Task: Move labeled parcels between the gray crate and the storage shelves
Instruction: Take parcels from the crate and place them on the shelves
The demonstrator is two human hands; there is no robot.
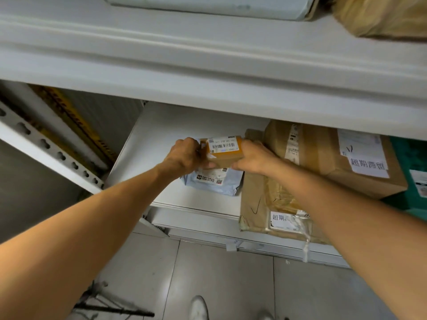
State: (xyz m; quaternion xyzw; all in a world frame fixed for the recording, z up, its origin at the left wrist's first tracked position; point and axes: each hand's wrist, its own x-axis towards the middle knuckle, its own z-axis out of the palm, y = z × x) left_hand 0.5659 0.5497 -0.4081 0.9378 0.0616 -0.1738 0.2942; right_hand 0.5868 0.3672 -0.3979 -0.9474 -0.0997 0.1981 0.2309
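left hand (184,155): fingers curled round the left end of the small box (225,154), grasping it at the centre of the frame.
right hand (254,158): clasps the box's right end, thumb on the near side.
small box: brown carton with orange tape, its barcode label turned up. It is held level between both hands, directly over the pale mailer (215,181). I cannot tell whether it rests on the mailer or hangs just clear.
reason for grip: probably one hand at each end keeps the box flat and the label readable in the low gap under the upper shelf (208,65).
pale mailer: lies flat on the lower shelf (159,135), partly hidden by the box and the left hand.
kraft parcels: a flat wrapped parcel (258,204) juts over the shelf's front edge, right of centre. A large carton (323,158) sits behind it. Both carry white slips, and the right hand is just beside them.
open room: the lower shelf is bare left of centre, likely why the hands work there.
gray crate: not in view.
step: setting down or lifting; I cannot tell which.
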